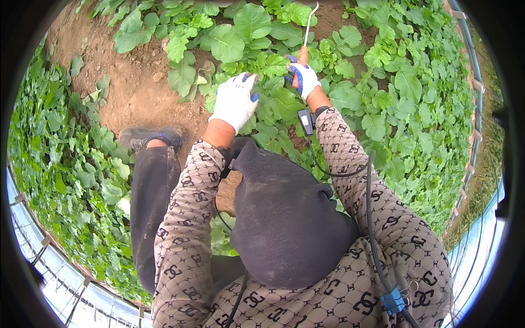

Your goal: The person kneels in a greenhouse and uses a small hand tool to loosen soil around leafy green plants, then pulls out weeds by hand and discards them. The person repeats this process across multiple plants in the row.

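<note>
My right hand [304, 80], in a white work glove with a blue coated palm, grips the orange handle [302, 56] of a hand tool. The tool's thin metal shaft [308, 28] points away from me and curves to a hook at the top of the view. My left hand [237, 98], gloved the same way, is back-up over green leaves [283, 102] of a low crop. Its fingers curl forward and its thumb stands out to the right; whether it pinches a leaf is hidden. Broad lobed leaves [227, 43] grow just beyond both hands.
Bare brown soil [139, 90] with small clods runs at the left, beside my shoe [154, 136]. Dense leafy rows [426, 102] spread on both sides. A black cable [371, 229] hangs along my right arm. Blue-white sheeting [78, 293] borders the plot.
</note>
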### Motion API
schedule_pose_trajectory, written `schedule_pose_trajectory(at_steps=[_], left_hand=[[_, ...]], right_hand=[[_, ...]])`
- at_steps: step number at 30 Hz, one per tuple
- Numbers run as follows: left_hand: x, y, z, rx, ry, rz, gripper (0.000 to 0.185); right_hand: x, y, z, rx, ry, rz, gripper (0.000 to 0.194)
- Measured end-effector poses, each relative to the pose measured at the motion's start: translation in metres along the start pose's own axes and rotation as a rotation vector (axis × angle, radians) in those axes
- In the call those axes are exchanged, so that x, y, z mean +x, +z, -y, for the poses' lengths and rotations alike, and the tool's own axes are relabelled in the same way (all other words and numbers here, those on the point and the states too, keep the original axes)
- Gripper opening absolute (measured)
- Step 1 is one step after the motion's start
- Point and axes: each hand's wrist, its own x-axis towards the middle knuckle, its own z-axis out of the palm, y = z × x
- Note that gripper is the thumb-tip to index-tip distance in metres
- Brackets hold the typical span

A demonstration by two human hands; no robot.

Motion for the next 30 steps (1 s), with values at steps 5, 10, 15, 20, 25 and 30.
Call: schedule_pose_trajectory(at_steps=[5,10,15,20,25,30], left_hand=[[0.028,0.010,-0.037,0.253,0.238,0.113,0.100],[0.043,0.037,-0.038,0.426,0.354,0.293,0.028],[0.016,0.033,0.001,0.324,0.239,0.197,0.018],[0.000,0.021,0.028,0.225,0.157,0.139,0.015],[-0.004,0.027,0.022,0.122,0.116,0.049,0.013],[-0.005,0.033,0.008,0.035,0.107,-0.017,0.014]], right_hand=[[0.001,-0.001,0.003,0.117,0.000,0.066,0.048],[-0.005,-0.013,-0.003,-0.155,0.025,-0.118,0.041],[0.006,-0.012,-0.010,-0.278,0.019,-0.179,0.043],[0.031,0.004,-0.023,-0.361,-0.029,-0.320,0.082],[0.045,0.013,-0.027,-0.175,-0.012,-0.313,0.082],[0.024,0.012,-0.019,-0.489,-0.039,-0.363,0.086]])
